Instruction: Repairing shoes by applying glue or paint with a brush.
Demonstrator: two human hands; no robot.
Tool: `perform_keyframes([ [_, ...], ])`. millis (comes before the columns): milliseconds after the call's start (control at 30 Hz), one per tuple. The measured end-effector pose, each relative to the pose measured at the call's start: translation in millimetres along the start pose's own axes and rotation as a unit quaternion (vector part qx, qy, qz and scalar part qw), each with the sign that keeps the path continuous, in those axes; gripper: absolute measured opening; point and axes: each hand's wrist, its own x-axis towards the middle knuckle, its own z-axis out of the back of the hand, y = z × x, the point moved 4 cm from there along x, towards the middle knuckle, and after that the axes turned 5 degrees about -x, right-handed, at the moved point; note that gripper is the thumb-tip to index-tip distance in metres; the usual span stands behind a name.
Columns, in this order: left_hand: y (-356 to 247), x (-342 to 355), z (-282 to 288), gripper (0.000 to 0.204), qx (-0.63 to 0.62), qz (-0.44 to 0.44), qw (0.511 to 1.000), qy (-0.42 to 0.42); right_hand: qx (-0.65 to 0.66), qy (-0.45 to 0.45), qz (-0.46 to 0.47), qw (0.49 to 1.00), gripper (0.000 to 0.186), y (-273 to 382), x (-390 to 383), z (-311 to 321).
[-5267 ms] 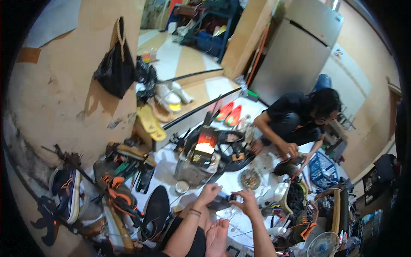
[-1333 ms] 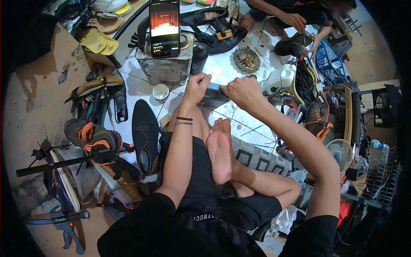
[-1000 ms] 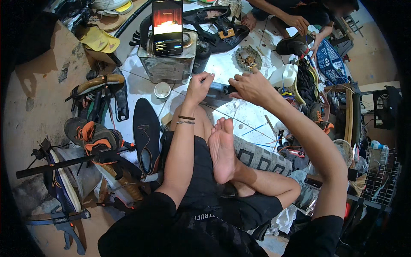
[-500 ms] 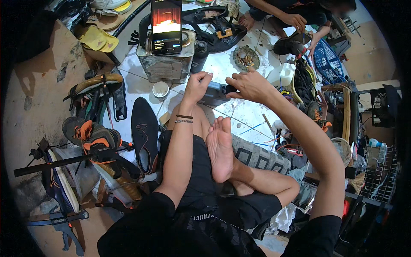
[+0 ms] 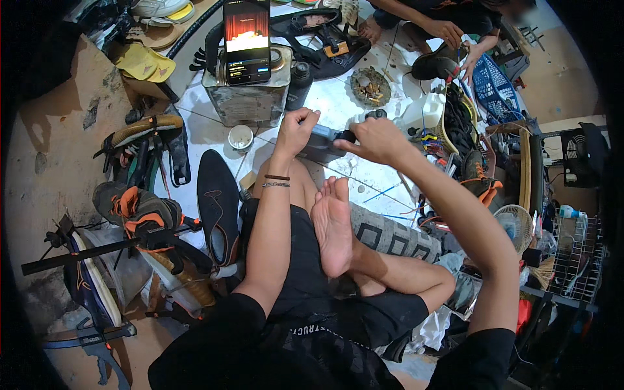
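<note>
My left hand is closed in a fist, thumb on top, at the left end of a grey oblong block on the floor; what its fingers hold, if anything, is hidden. At the block's other end, my right hand has its fingers curled by a small black knob-like piece, its thumb against it. A dark shape shows past its knuckles, too small to name. Beside my left forearm stands a black slip-on shoe with red stitching. My bare foot rests crossed below the hands.
A metal tin carries a propped phone; a black bottle and a white cup stand near it. Right of these are an ashtray, a white jug and a blue basket. Another person's hand works on a shoe.
My right hand has moved a little left and down, its fingers curling more around the black piece. My left hand stays at the block's end. The whole view has shifted slightly.
</note>
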Motion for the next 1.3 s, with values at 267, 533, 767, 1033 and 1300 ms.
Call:
perform_keyframes([
  [267,-1,1,-2,0.036,-0.003,-0.022,0.999,-0.028,-0.057,-0.080,0.135,0.986,0.050,-2,1,5],
  [533,-4,5,-4,0.037,-0.002,-0.034,0.999,-0.016,0.031,-0.079,-0.089,0.992,0.046,5,-12,3],
  [767,-4,2,-6,0.036,-0.015,-0.035,0.999,-0.012,0.021,-0.068,-0.005,0.997,0.052,-3,-21,4],
  [1033,-9,-2,-7,0.032,0.021,-0.019,0.999,-0.022,-0.023,-0.063,0.041,0.997,0.050,-1,-8,-1],
  [1300,3,2,-5,0.030,0.018,-0.040,0.999,-0.016,0.036,-0.083,-0.110,0.990,0.053,15,-18,-9],
])
